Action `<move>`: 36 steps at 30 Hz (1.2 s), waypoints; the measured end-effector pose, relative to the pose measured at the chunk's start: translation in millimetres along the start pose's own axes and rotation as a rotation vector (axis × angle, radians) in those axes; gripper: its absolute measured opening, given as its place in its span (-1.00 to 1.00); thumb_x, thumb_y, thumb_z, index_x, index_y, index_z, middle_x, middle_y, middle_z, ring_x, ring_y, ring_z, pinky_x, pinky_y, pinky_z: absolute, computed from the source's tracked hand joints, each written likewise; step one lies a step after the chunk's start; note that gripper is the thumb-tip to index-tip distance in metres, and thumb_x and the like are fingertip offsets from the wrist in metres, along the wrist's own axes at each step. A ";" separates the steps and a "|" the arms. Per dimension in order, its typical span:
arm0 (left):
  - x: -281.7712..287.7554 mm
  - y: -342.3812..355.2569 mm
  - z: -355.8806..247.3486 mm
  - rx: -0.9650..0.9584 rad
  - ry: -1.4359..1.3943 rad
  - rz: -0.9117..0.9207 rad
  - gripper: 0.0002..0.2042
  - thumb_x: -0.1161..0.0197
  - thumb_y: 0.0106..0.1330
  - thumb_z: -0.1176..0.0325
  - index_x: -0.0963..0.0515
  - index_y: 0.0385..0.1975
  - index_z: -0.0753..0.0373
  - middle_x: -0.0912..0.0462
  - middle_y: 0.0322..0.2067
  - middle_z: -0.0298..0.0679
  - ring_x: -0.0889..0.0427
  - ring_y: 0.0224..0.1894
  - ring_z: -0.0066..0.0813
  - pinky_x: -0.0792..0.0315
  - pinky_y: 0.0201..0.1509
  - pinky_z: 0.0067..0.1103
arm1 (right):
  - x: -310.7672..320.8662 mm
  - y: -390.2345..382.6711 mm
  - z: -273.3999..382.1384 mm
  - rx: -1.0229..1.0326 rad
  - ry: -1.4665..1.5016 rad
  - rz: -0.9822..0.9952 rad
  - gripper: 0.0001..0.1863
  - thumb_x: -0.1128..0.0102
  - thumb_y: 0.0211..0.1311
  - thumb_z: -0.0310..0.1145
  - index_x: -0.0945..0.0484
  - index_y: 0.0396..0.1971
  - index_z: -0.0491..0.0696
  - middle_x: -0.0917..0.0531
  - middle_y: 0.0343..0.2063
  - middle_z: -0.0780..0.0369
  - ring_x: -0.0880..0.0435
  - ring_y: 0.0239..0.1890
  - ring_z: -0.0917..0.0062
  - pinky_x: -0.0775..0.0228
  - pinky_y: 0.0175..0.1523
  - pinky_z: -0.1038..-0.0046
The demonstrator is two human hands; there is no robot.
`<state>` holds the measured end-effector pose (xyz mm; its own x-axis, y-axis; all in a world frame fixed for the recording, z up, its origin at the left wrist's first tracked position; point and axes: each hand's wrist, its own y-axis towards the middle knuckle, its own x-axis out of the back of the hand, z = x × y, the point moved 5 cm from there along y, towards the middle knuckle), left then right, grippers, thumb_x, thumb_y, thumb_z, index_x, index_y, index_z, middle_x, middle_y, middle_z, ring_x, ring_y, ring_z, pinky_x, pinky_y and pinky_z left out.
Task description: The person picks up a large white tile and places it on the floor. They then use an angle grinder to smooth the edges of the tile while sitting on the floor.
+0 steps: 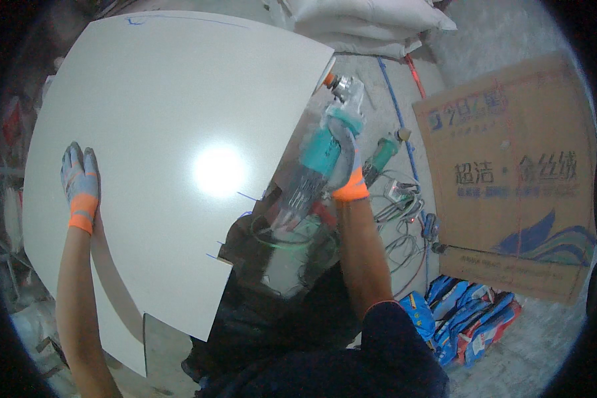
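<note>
My left hand, in a grey and orange glove, rests with extended fingers on a large white board. The board has blue pen marks and notched cuts along its right and lower edges. My right hand, also gloved, is wrapped round a teal power grinder with a metal head and orange bit. The grinder is at the board's right edge, tilted with its head toward the top. Just right of it lies a second green power tool. Dark, glossy material shows below the grinder.
Coiled cables and blue and red lines cross the grey floor. A cardboard sheet is on the right. White sacks are stacked at the top; blue and red bags lie at lower right. Clutter lines the left.
</note>
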<state>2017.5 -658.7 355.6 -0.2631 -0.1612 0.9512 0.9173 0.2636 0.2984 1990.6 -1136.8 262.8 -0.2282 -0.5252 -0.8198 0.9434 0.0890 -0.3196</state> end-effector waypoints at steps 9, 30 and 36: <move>2.2 -2.2 -2.1 0.010 -0.018 -0.007 -0.47 0.23 0.27 0.04 -0.14 0.14 0.27 -0.12 0.17 -0.10 -0.03 0.24 -0.22 0.11 0.29 -0.45 | -17.2 -26.4 -9.3 -0.089 0.070 0.265 -0.53 -0.09 0.03 -0.12 -0.33 -0.15 -0.15 -0.51 -0.34 0.12 -0.55 -0.30 0.32 -0.44 -0.19 0.27; 4.3 -1.8 -3.5 0.012 0.097 -0.007 -0.47 0.23 0.26 0.02 -0.16 0.14 0.24 -0.14 0.16 -0.13 -0.03 0.24 -0.24 0.11 0.29 -0.47 | -16.9 -58.9 -31.6 -0.032 0.062 0.144 -0.57 -0.01 0.09 -0.23 -0.29 -0.09 -0.15 -0.50 -0.31 0.06 -0.55 -0.35 0.20 -0.47 -0.32 0.16; 5.8 -3.4 -1.4 0.050 0.071 0.040 -0.47 0.22 0.26 0.02 -0.14 0.14 0.24 -0.12 0.17 -0.15 -0.02 0.24 -0.26 0.12 0.29 -0.47 | -16.5 -50.7 -30.1 0.061 -0.146 0.081 -0.54 0.01 0.09 -0.16 -0.28 -0.09 -0.17 -0.49 -0.30 0.11 -0.53 -0.33 0.33 -0.45 -0.26 0.31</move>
<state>2013.2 -661.8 360.0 -0.2031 -0.2162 0.9550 0.9100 0.3184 0.2656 1939.4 -1107.2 278.3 -0.1176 -0.6363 -0.7624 0.9711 0.0870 -0.2224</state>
